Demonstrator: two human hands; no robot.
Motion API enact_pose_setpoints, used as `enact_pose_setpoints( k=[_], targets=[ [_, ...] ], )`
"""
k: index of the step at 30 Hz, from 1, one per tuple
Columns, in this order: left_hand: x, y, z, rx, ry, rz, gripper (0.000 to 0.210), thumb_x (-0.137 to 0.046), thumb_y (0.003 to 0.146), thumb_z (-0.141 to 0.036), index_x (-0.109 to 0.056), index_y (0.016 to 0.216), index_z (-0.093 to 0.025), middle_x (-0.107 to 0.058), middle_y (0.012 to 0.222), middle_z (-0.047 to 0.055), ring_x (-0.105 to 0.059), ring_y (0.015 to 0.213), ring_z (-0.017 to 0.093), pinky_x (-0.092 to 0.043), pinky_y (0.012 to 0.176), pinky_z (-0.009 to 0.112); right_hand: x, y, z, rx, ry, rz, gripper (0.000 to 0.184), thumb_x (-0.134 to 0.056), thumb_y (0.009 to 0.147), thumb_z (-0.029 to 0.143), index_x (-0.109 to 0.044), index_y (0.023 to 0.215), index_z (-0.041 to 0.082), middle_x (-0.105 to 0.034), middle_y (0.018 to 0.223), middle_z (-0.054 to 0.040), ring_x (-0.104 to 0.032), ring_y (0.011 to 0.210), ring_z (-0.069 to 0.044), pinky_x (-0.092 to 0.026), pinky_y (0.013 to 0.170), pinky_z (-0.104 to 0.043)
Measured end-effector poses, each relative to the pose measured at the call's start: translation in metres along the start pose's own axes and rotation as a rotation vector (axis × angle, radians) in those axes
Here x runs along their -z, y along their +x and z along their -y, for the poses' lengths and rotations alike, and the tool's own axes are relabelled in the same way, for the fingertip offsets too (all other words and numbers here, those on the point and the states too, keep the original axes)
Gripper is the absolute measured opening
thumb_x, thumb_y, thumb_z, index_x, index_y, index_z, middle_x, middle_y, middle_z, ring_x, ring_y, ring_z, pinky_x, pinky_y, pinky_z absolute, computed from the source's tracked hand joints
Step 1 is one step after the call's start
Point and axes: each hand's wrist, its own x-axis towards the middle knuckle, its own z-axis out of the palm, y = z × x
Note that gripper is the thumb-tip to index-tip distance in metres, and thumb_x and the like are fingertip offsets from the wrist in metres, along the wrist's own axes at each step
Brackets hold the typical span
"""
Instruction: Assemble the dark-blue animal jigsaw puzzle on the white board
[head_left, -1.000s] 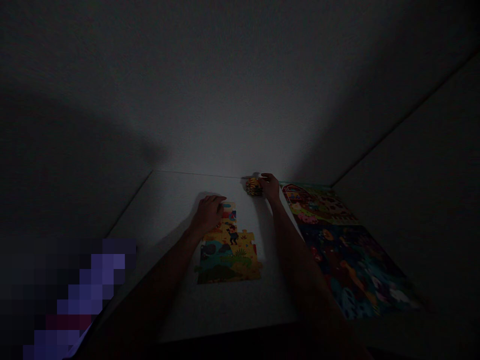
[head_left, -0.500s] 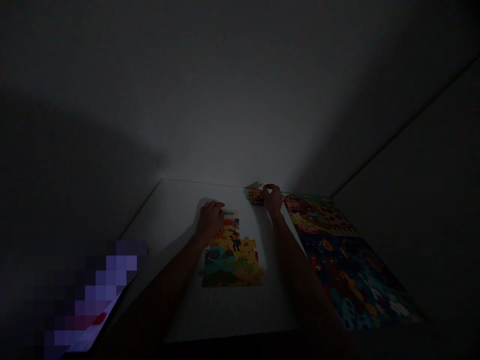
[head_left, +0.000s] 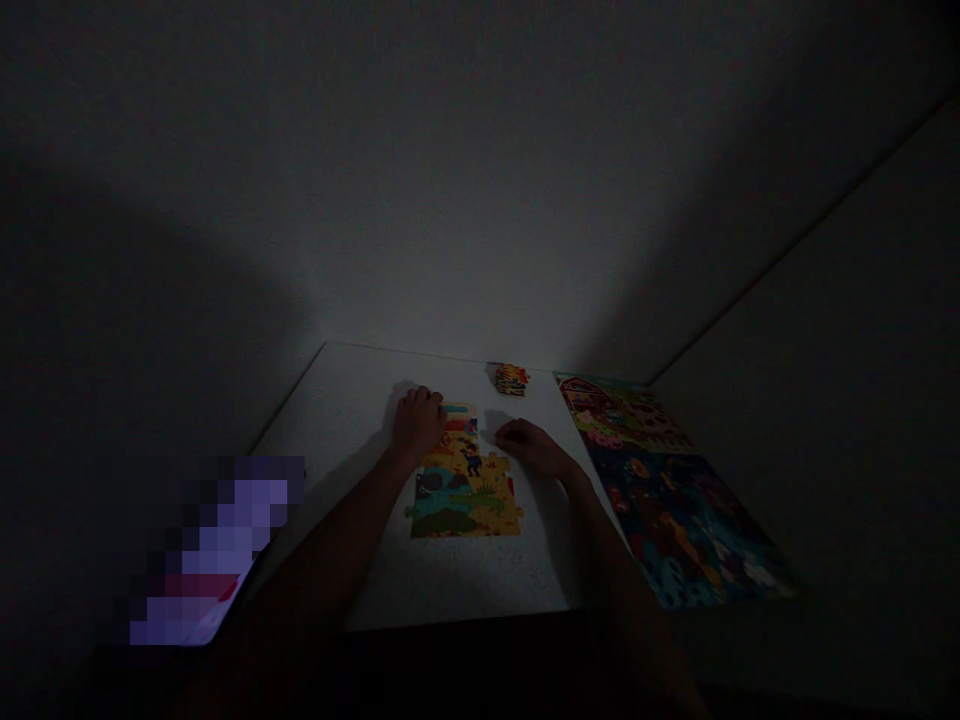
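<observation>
A partly joined jigsaw puzzle (head_left: pixel 469 500) lies on the white table, showing a green crocodile, a dark-clad figure and sandy ground. My left hand (head_left: pixel 420 420) rests at its upper left edge, fingers laid down on the table and touching the border pieces. To the right of the puzzle's upper part, my right hand (head_left: pixel 525 440) hovers low with thumb and fingers pinched together. Whatever it may hold is too dark to make out. Beyond it, a small stack of puzzle pieces (head_left: pixel 511 380) stands near the table's far edge.
Two finished picture puzzles lie at the right: a farm scene (head_left: pixel 630 415) and, nearer, a dark blue animal scene (head_left: pixel 690 530). A lit, blurred-out screen (head_left: pixel 217 560) is at the lower left. A pale wall (head_left: pixel 450 200) rises behind the table (head_left: pixel 360 390). The light is dim.
My right hand has left the stack of pieces and come nearer and left, towards the puzzle. My left hand stays at the puzzle's edge. The view has shifted slightly.
</observation>
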Motion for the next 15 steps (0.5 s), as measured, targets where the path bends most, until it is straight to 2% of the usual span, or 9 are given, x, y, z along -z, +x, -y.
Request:
enact_pose_setpoints(
  k=[5,10,15],
  targets=[
    [0.004,-0.002,0.004,0.028,0.034,-0.004,0.024,-0.044,0.092,-0.026,-0.064,0.101,-0.017,-0.058,0.107,0.017,-0.051,0.108,0.033,-0.042,0.093,0.044,0.009,-0.006,0.008,0.039,-0.138,0.188,0.044,-0.079,0.068,0.043,-0.067,0.102,0.018,-0.061,0.105,-0.0081,-0.058,0.099,-0.024,-0.047,0.091,-0.039],
    [0.002,0.001,0.003,0.028,0.098,0.012,0.028,-0.048,0.093,-0.035,-0.061,0.106,-0.014,-0.057,0.112,0.018,-0.051,0.111,0.034,-0.041,0.095,0.044,0.014,-0.013,0.019,0.042,-0.22,0.245,0.051,-0.084,0.063,0.039,-0.066,0.106,0.019,-0.06,0.108,-0.0092,-0.056,0.105,-0.026,-0.045,0.095,-0.041],
    [0.001,0.002,0.003,0.033,0.074,0.022,0.032,-0.05,0.093,-0.039,-0.058,0.11,-0.013,-0.057,0.113,0.017,-0.051,0.111,0.034,-0.04,0.095,0.044,0.014,-0.013,0.022,0.049,-0.304,0.297,0.048,-0.083,0.066,0.036,-0.065,0.107,0.019,-0.061,0.108,-0.0087,-0.054,0.106,-0.027,-0.043,0.095,-0.041]
  ],
)
